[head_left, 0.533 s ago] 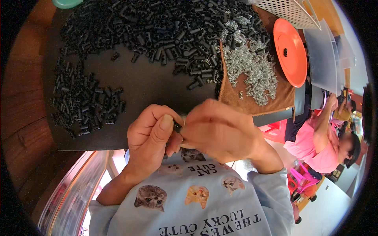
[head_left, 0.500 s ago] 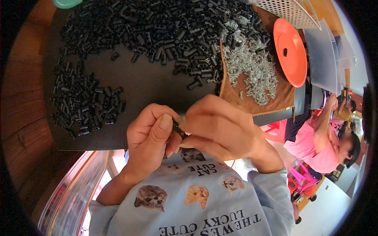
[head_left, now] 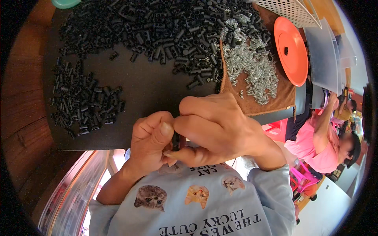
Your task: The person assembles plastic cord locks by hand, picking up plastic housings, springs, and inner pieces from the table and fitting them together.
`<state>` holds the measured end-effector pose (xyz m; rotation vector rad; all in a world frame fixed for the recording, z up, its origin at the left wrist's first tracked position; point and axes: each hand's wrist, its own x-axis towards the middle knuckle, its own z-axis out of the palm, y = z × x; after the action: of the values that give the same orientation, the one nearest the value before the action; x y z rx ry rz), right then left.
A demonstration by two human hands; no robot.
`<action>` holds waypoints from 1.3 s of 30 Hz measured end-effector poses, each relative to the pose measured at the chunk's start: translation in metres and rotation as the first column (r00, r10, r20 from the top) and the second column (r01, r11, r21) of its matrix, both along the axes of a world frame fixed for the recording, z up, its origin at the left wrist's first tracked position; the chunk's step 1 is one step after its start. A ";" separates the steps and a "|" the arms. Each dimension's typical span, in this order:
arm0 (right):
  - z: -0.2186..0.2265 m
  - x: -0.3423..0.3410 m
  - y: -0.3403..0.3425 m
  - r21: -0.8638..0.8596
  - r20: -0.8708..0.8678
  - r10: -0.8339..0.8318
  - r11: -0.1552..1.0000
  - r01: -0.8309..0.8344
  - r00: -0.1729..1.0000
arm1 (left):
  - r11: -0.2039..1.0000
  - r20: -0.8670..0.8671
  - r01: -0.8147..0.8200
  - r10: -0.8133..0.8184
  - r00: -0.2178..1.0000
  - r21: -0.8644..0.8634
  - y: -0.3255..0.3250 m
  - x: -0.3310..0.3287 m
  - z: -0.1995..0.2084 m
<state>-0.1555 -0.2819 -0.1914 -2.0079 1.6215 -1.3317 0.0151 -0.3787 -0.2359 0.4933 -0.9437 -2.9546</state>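
Where the left hand (head_left: 150, 141) meets the right hand (head_left: 220, 128), one small black plastic part (head_left: 176, 140), partly hidden, is pinched by thumb and fingers of both. Beyond, on the dark tabletop (head_left: 138, 82): loose black cylindrical parts (head_left: 165, 27), heaped, with a smaller pile (head_left: 84, 104) at left. At right: silver coil springs (head_left: 252, 63) on a brown cloth (head_left: 285, 94), beside an orange dish (head_left: 294, 65) bearing one black piece (head_left: 286, 50).

In front of the torso (head_left: 185, 214), both forearms (head_left: 122, 179) angle inward; the left hand (head_left: 149, 139), thumb against curled fingers, touches the right hand (head_left: 222, 128), its knuckles bent.
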 end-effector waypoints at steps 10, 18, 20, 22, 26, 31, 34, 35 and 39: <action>-0.001 0.008 0.000 -0.058 -0.014 -0.067 0.996 0.066 0.998 | 0.965 0.117 -0.091 0.123 0.985 -0.246 0.008 0.008 -0.008; 0.013 -0.022 0.000 0.042 -0.114 -0.218 0.974 0.224 0.969 | 0.985 0.087 0.054 -0.041 0.995 -0.162 -0.001 -0.011 0.024; 0.018 -0.021 -0.013 0.093 -0.131 -0.191 0.975 0.204 0.973 | 0.879 -0.007 0.077 -0.091 0.996 -0.471 -0.009 -0.011 0.032; 0.012 -0.014 -0.031 0.004 -0.136 -0.145 0.989 0.147 0.980 | 0.790 -0.022 0.071 -0.106 0.994 -0.609 -0.014 -0.008 0.038; 0.021 -0.024 -0.033 -0.054 -0.238 -0.264 0.965 0.258 0.935 | 0.803 0.092 0.106 -0.064 0.994 -0.586 -0.025 0.000 0.039; 0.037 -0.077 0.031 -0.029 -0.448 -0.664 0.679 0.733 0.598 | 0.824 0.017 0.067 -0.070 0.997 -0.562 -0.026 0.005 0.025; 0.038 -0.116 0.066 0.010 -0.404 -0.819 0.441 0.897 0.407 | 0.825 0.024 0.089 -0.091 0.996 -0.559 -0.025 0.006 0.023; 0.034 -0.132 0.079 0.062 -0.444 -0.802 0.418 0.906 0.400 | 0.819 0.014 0.075 -0.081 0.997 -0.569 -0.024 0.005 0.023; 0.020 -0.167 0.109 0.185 -0.622 -0.669 0.378 0.907 0.406 | 0.835 0.012 0.038 -0.038 0.999 -0.548 -0.021 0.002 0.028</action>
<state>-0.3229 -0.1730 -0.1714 -1.1519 3.0691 -0.3999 0.0172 -0.4001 -0.2076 0.4474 -1.7305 -2.5185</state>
